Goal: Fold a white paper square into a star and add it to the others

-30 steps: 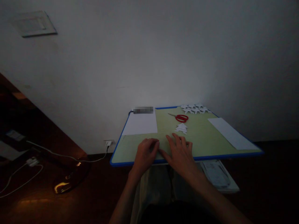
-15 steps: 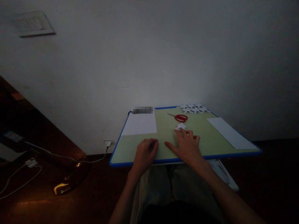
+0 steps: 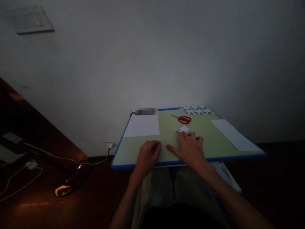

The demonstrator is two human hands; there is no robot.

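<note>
My right hand (image 3: 190,149) is open above the table board, its fingers spread and thumb stretched to the left. Its index and middle fingertips touch the near edge of a small folded white paper piece (image 3: 184,128), partly covering it. To the left, my left hand (image 3: 148,155) rests near the front edge with fingers curled and closed; nothing shows in them. Red-handled scissors (image 3: 184,119) lie just beyond the paper piece, blades pointing left. Several similar folded paper pieces (image 3: 197,110) sit in rows at the far right corner.
The green board (image 3: 166,127) has a blue rim. White paper sheets (image 3: 143,125) lie at its left, with a blurred-out dark object (image 3: 145,111) on top. A long paper strip (image 3: 234,135) lies along the right edge. A wall stands behind; a plug (image 3: 110,145) and cable are at lower left.
My right fingertips have drawn back slightly on the folded paper piece, so more of it shows. My left hand keeps its place. The view has shifted a little.
</note>
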